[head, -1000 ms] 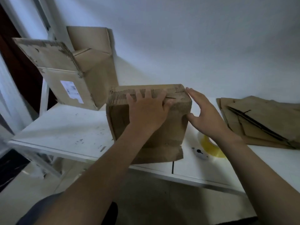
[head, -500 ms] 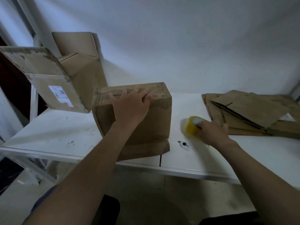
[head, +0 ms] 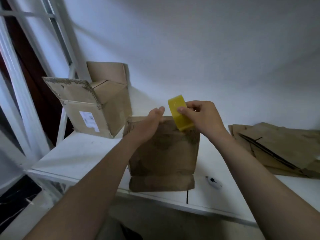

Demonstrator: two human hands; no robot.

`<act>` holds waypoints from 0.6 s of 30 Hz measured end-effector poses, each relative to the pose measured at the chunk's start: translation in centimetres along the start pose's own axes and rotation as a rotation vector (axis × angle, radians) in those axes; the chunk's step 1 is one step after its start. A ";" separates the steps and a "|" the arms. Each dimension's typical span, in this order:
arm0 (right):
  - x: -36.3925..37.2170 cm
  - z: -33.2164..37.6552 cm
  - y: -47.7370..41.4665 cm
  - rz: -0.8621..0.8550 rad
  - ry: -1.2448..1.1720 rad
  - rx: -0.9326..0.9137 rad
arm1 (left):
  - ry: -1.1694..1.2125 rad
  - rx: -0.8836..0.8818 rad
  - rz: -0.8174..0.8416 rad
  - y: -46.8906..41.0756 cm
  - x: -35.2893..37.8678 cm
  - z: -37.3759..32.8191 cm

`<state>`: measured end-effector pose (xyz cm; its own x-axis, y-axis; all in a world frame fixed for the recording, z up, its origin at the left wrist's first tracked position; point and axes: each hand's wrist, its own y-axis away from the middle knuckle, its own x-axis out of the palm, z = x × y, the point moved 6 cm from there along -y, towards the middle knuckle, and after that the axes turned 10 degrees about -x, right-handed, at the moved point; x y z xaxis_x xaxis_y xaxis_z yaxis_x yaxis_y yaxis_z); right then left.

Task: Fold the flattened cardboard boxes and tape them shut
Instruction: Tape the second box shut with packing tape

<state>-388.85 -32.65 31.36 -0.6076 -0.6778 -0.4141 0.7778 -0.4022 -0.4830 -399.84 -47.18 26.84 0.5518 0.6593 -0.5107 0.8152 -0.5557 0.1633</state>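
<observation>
A folded brown cardboard box (head: 166, 158) stands upright near the front edge of the white table (head: 83, 153). My left hand (head: 149, 125) presses flat on the box's top left, fingers together. A yellow roll of tape (head: 180, 115) hovers just above the box's top right, gripped by my right hand (head: 202, 116) between thumb and fingers. The roll's lower edge meets the box's top. A stack of flattened cardboard boxes (head: 277, 148) lies on the table to the right.
A larger open box with a white label (head: 90, 108) stands at the back left, flaps up, with another box (head: 107, 71) behind it. A small white object with a black mark (head: 213, 182) lies near the table's front edge. A white window frame (head: 34, 66) is at the left.
My right hand took the tape roll off the table and raised it to the box's top. My left hand stayed on the box top. The camera view shifted upward.
</observation>
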 end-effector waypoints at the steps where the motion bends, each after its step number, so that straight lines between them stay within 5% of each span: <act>1: 0.8 -0.1 -0.6 0.007 -0.035 0.015 | 0.004 0.017 0.021 0.1 -0.3 0.1; 7: 3.7 0.4 -3.9 0.097 -0.004 -0.048 | 0.029 0.240 -0.090 -1.3 -2.6 -0.7; 18: 4.6 -0.2 -5.6 0.190 -0.027 -0.095 | 0.226 0.240 -0.330 -2.7 -4.7 0.8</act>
<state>-396.00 -33.37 32.03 -0.4455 -0.7529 -0.4844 0.8587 -0.2064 -0.4690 -404.73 -49.17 28.09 0.3161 0.8995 -0.3015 0.9046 -0.3816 -0.1901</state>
